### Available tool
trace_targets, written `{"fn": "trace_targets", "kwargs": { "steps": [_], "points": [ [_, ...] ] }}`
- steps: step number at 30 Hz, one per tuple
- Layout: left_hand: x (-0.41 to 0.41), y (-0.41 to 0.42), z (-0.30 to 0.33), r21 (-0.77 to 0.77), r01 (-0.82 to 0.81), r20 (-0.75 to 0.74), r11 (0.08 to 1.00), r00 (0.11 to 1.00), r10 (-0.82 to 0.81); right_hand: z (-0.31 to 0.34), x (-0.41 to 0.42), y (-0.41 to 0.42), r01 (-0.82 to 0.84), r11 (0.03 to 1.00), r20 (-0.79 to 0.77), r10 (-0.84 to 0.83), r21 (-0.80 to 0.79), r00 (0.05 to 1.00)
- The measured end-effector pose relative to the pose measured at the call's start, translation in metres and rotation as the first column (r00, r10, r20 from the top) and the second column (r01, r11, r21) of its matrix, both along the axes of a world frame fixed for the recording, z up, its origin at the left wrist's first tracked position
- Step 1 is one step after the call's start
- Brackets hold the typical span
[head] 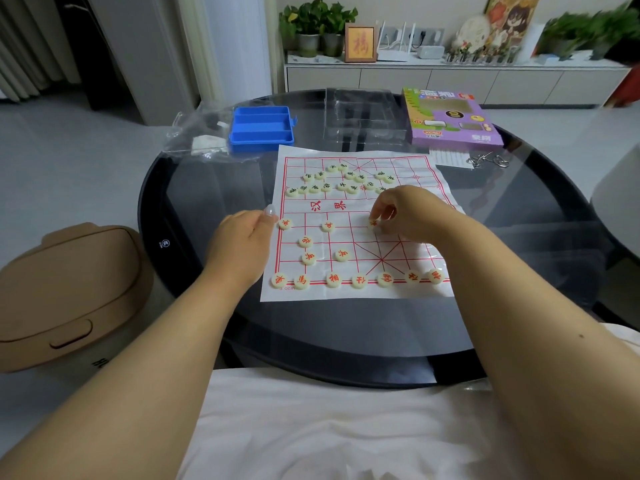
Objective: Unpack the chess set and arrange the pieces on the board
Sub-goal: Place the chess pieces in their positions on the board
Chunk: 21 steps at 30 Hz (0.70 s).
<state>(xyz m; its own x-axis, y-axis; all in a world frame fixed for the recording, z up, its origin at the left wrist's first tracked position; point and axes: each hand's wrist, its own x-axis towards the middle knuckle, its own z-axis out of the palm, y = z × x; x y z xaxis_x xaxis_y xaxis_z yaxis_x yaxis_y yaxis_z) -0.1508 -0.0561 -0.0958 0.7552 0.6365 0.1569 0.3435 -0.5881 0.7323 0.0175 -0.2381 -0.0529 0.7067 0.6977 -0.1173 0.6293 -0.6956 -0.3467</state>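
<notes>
A white paper chess board with red grid lines lies on the dark glass table. Several round cream pieces with red characters stand on its near half, a row of them along the near edge. Several pieces with dark characters lie bunched on the far half. My right hand pinches a red-marked piece at the board's middle row. My left hand rests at the board's left edge, its thumb tip close to a red piece; its fingers are hidden.
A blue compartment box stands beyond the board's far left corner, beside a crumpled clear bag. A clear plastic tray and a purple game box sit at the far side. A tan lidded bin stands left of the table.
</notes>
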Motion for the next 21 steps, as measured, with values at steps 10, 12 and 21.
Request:
{"fn": "trace_targets", "kwargs": {
  "steps": [10, 12, 21],
  "points": [
    [-0.001, -0.001, 0.003, -0.011, 0.003, -0.013, 1.0, 1.0, -0.004, 0.013, -0.028, 0.008, -0.266, 0.959, -0.071, 0.273, 0.092, 0.959],
    [-0.001, -0.002, 0.003, -0.022, 0.006, -0.012, 1.0, 1.0, -0.006, 0.009, -0.038, 0.013, -0.323, 0.946, -0.087, 0.324, 0.028, 0.942],
    [-0.002, -0.002, 0.005, -0.026, 0.006, -0.006, 1.0, 1.0, -0.006, 0.001, -0.043, 0.018, -0.303, 0.953, -0.056, 0.301, -0.024, 0.952]
  ]
}}
